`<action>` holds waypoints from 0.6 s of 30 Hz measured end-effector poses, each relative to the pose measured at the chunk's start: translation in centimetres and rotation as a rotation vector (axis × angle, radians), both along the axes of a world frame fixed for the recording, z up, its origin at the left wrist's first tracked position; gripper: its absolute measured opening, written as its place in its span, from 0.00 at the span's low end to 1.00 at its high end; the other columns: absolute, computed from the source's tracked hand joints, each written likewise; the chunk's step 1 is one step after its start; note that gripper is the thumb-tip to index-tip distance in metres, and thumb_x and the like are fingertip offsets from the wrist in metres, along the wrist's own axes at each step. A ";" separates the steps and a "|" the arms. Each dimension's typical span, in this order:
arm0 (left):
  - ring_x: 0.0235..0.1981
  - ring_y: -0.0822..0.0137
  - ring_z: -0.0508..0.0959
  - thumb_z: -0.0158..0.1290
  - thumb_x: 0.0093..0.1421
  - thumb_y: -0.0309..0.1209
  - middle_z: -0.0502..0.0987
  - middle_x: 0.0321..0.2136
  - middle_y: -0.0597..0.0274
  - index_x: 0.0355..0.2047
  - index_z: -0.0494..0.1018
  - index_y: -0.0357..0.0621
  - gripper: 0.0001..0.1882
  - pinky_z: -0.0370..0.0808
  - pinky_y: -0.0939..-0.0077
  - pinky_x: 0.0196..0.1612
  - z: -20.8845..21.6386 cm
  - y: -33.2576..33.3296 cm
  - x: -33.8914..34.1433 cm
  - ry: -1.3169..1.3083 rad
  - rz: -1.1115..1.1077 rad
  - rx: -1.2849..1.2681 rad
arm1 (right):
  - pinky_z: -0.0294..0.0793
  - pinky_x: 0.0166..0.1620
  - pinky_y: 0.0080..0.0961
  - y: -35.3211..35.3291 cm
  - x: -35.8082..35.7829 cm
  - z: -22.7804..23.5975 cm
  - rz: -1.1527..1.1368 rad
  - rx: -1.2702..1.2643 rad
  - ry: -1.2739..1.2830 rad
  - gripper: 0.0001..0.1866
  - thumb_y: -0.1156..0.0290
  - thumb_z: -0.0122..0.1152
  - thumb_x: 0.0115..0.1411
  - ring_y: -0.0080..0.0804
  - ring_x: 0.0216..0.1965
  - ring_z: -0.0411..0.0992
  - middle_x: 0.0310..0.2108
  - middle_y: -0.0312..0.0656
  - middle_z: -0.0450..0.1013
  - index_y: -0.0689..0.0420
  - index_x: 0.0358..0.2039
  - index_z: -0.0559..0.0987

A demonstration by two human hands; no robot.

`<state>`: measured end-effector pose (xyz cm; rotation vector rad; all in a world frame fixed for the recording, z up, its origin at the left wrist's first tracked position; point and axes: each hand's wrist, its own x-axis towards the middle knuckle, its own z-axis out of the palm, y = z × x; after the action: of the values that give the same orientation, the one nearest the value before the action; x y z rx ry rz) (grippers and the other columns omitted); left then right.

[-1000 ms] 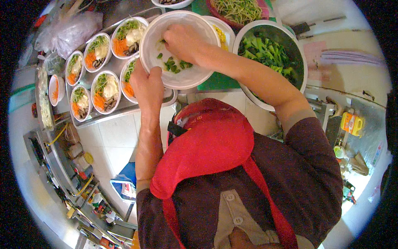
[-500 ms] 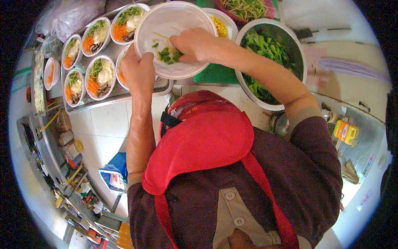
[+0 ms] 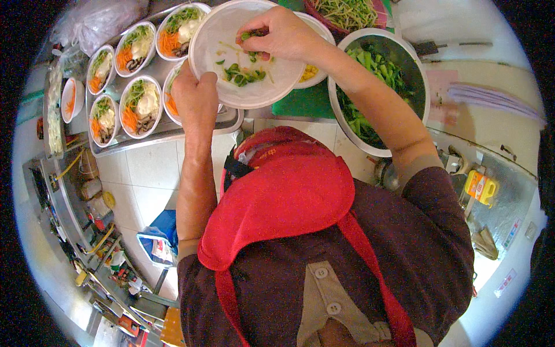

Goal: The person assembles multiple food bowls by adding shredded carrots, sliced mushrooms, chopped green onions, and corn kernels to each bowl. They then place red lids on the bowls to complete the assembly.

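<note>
Right hand (image 3: 284, 33): thumb and fingers pinched on a small bunch of chopped greens (image 3: 252, 36), raised inside the white bowl (image 3: 215, 38). Left hand (image 3: 193, 97): clamped on that bowl's near-left rim, thumb over the lip.

White bowl sits over the right end of the metal tray (image 3: 229, 122), past its near-right corner, overlapping the left side of the green board (image 3: 298, 105). Resting or held up: cannot tell. Loose leaf pieces (image 3: 243, 76) lie on its floor, nearer the wearer than the right fingertips.

Key relation: portion bowls (image 3: 140, 107) lie left of both hands; left hand is nearer, right hand has the white bowl's left wall between it and them. White bowl is round, no long axis. Closest portion bowl, by the tray's near-right corner, is partly covered by the left hand.

Versus half a second ago: right fingertips have lifted from the leaf pile toward the bowl's far side, greens now visible in them; left grip unchanged.

Farther out: small carrot bowl (image 3: 69, 109) beyond the tray's left edge; corn bowl (image 3: 324, 32) at the board, under the right forearm; pink basket (image 3: 379, 11) of sprouts behind; steel basin (image 3: 409, 61) of leafy greens off the board's right edge.
</note>
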<state>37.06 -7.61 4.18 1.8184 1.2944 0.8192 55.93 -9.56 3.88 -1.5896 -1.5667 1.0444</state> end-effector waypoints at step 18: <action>0.29 0.58 0.77 0.45 0.43 0.23 0.76 0.26 0.45 0.36 0.71 0.31 0.18 0.71 0.70 0.36 0.0 -0.4 1.4 -0.020 -0.125 -0.108 | 0.73 0.32 0.39 -1.8 -2.8 -3.0 0.406 0.206 -0.725 0.12 0.73 0.58 0.40 0.49 0.28 0.73 0.27 0.50 0.73 0.58 0.29 0.79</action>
<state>38.43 -8.03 4.13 1.7809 1.1774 0.6850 53.11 -11.35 0.88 -1.6294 -2.4689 0.4659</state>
